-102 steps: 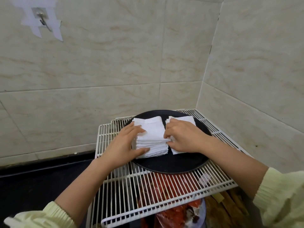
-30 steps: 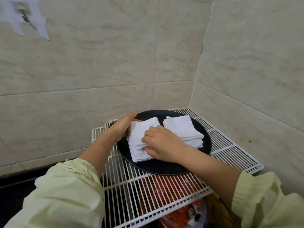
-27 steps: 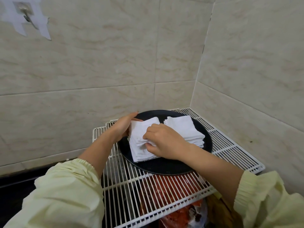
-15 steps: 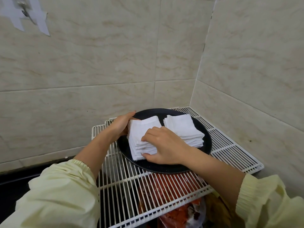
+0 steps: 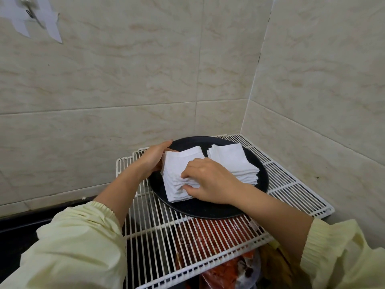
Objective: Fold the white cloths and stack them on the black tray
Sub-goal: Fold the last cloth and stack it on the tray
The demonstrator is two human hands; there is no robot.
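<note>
Soft, even light, faint shadows; wide-angle bending at edges; wall hook [image 5: 29,12] top left motion-blurred, centre sharp.

I see both bare forearms reaching forward and inward. My left hand [image 5: 155,158] cups the far left side of the cloth stack [image 5: 177,165], fingers curled round its back. My right hand [image 5: 208,182] lies knuckles up, its curled fingertips and thumb pinching the stack's near edge.

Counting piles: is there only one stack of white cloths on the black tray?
No, a left stack and a right stack lie side by side on the black tray.
</note>
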